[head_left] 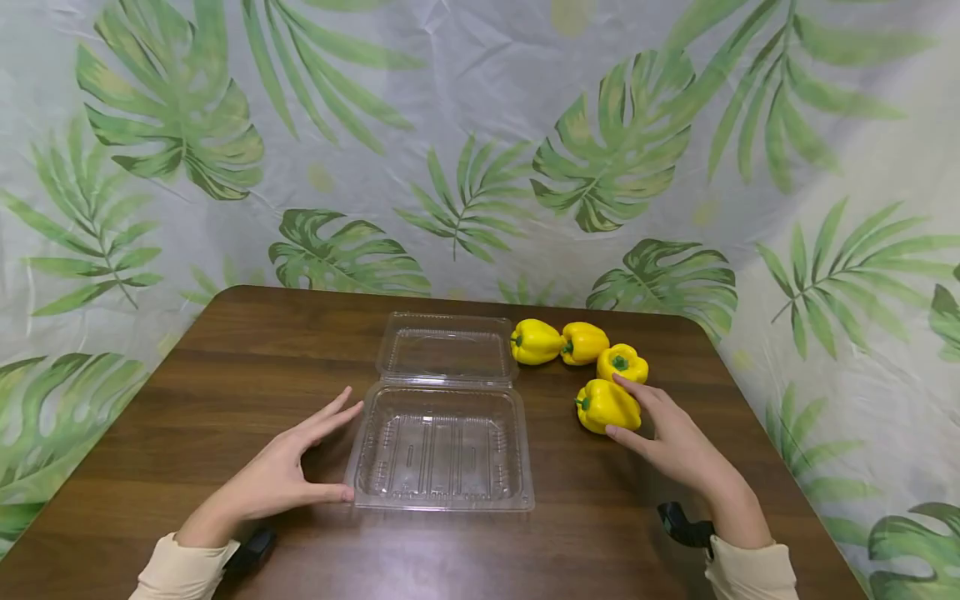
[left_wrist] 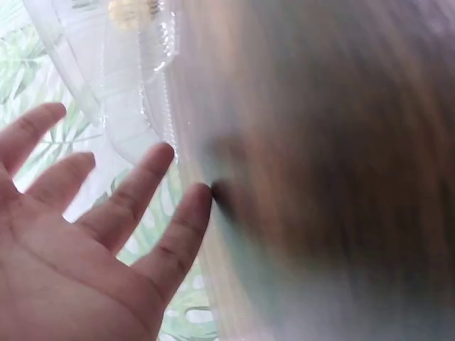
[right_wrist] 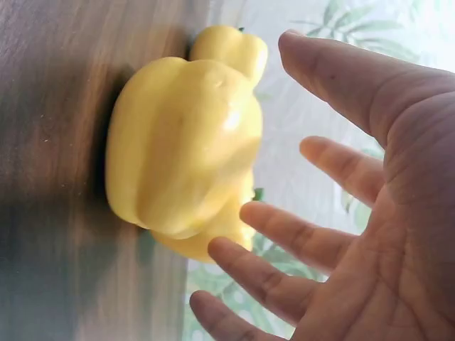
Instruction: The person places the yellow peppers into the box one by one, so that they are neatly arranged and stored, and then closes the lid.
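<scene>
A hinged clear plastic clamshell box (head_left: 444, 503) lies unfolded on the table, its lid (head_left: 450, 317) toward the back. My left hand (head_left: 273, 475) is at the left side of its base, fingers spread, thumb tip right at the front corner. In the left wrist view that hand (left_wrist: 92, 241) has its palm bare, with the clear box (left_wrist: 96, 96) beyond the fingertips. On the right, my right hand (head_left: 675, 437) reaches around the nearest yellow bell pepper (head_left: 609, 407). The right wrist view shows spread fingers of this hand (right_wrist: 377, 220) beside the pepper (right_wrist: 185, 142), a gap between them.
Behind the nearest pepper sits another yellow bell pepper (head_left: 624, 365), stem facing the camera. Two more peppers, one on the left (head_left: 538, 342) and one beside it (head_left: 587, 343), lie near the lid's right edge. A leaf-patterned cloth (head_left: 480, 167) hangs behind the brown wooden table (head_left: 292, 375).
</scene>
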A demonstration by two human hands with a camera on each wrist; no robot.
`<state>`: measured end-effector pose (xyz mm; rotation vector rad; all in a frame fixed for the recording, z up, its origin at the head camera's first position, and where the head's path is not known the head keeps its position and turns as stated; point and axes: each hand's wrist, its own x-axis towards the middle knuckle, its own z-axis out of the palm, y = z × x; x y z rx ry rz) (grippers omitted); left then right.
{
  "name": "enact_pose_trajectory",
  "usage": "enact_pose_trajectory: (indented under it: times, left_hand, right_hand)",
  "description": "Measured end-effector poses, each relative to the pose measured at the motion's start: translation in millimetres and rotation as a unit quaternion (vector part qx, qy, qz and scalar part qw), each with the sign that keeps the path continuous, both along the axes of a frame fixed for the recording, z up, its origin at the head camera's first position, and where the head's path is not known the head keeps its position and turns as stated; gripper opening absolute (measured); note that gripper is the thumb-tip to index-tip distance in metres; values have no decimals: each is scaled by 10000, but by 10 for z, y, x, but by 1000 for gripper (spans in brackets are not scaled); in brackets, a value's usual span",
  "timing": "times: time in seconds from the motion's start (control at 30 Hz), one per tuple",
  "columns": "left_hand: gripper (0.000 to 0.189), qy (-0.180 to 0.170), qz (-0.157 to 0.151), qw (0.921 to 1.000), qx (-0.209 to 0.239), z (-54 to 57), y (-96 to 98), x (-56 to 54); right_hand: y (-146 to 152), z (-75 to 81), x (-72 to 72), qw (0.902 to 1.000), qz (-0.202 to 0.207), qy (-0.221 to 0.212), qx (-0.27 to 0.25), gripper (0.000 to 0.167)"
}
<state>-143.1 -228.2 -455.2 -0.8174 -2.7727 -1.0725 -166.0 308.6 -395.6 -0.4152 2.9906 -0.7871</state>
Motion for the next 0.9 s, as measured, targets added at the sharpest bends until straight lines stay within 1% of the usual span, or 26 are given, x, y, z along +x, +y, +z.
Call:
enact_pose_trajectory:
  times: [0.1, 0.23, 0.43, 0.63, 0.73, 0.9]
  left_hand:
    - [107, 22, -201, 9997, 158, -28, -21, -7]
    - [105, -39, -492, 9975, 514, -61, -20, -33]
    - [103, -162, -711, 9946, 739, -103, -33, -49]
    - [102, -342, -700, 9932, 865, -116, -47, -49]
    - [102, -369, -681, 9929, 898, -115, -51, -55]
    - [101, -352, -698, 9930, 888, -124, -47, -65]
  right_hand:
    - [10, -26, -26, 9999, -7, 30, -166, 77]
    - [36, -97, -63, 9994, -94, 106, -319, 74]
    - [64, -232, -100, 9982, -201, 235, -513, 69]
    - [69, -286, -131, 9969, -138, 296, -722, 65]
    - [72, -299, -139, 9958, -131, 258, -869, 64]
    - [84, -317, -129, 9936, -229, 159, -1091, 61]
